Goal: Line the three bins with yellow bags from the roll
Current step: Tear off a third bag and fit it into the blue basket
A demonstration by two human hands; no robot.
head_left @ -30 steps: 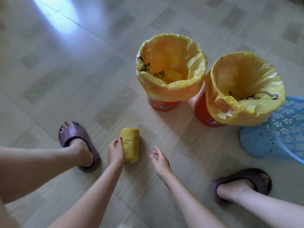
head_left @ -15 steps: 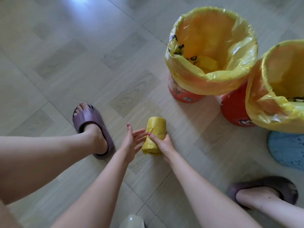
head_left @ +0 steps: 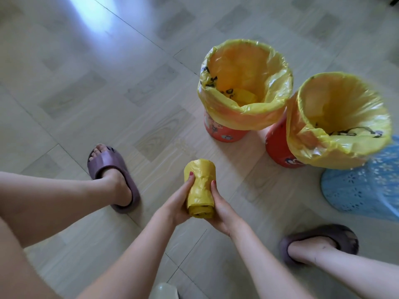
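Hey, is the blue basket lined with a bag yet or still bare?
Bare, as far as visible: the blue basket shows perforated plastic, no yellow film, though its rim is hidden.

Roll (head_left: 199,188) plain yellow; two orange-red bins (head_left: 224,131) (head_left: 278,147) with cartoon print low on the sides, yellow liners (head_left: 244,83) (head_left: 339,117) with black printed marks. Third bin (head_left: 364,190) light blue, pierced flower pattern. Slippers (head_left: 112,169) (head_left: 323,236) dull purple, nails red, floor (head_left: 108,93) pale beige wood-grain tiles with darker squares.

I see pale wood-pattern floor tiles (head_left: 90,100) w/ window glare top left, plus two purple slippers (head_left: 112,169) (both on feet).
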